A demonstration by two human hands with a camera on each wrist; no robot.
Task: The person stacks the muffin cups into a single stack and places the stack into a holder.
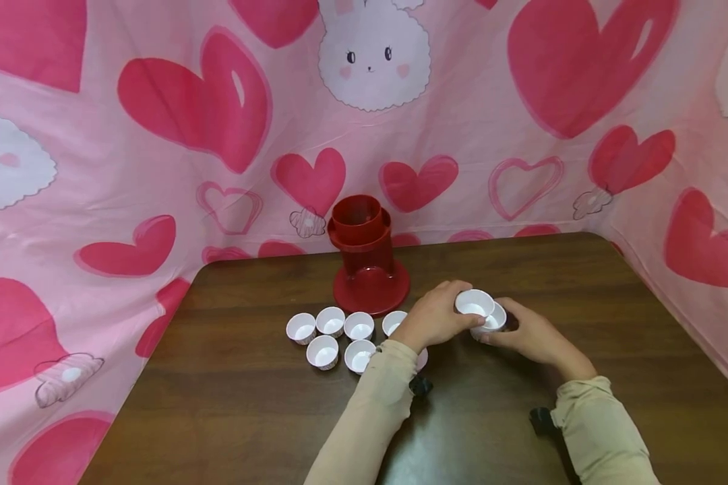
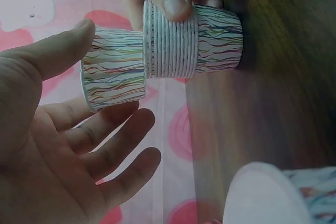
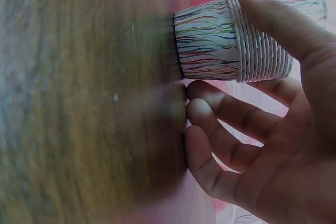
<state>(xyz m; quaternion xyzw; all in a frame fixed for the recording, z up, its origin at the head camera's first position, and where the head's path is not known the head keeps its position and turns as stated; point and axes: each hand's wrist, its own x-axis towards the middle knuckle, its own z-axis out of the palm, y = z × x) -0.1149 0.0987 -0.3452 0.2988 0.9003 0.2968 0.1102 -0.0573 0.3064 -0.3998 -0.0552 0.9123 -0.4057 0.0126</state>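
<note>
My left hand point(image 1: 432, 315) pinches a single white paper cup point(image 2: 116, 69) with wavy coloured lines, thumb on one side and fingers on the other. Its base sits right at the rim of a nested stack of matching cups point(image 2: 219, 38), a little off to one side. With thumb and forefinger, my right hand point(image 1: 536, 337) grips that stack around its layered rims. The stack stands upright, its bottom at the table, as the right wrist view shows. The right hand's other fingers point(image 3: 210, 114) curve loosely below, tips at the tabletop.
Several single white paper cups point(image 1: 323, 357) stand mouth up left of my hands, some partly hidden by the left forearm. Behind them is a red round-based stand point(image 1: 370, 293) with a cylindrical top. The brown table point(image 1: 230, 404) ends at a pink heart-patterned cloth point(image 1: 364, 135).
</note>
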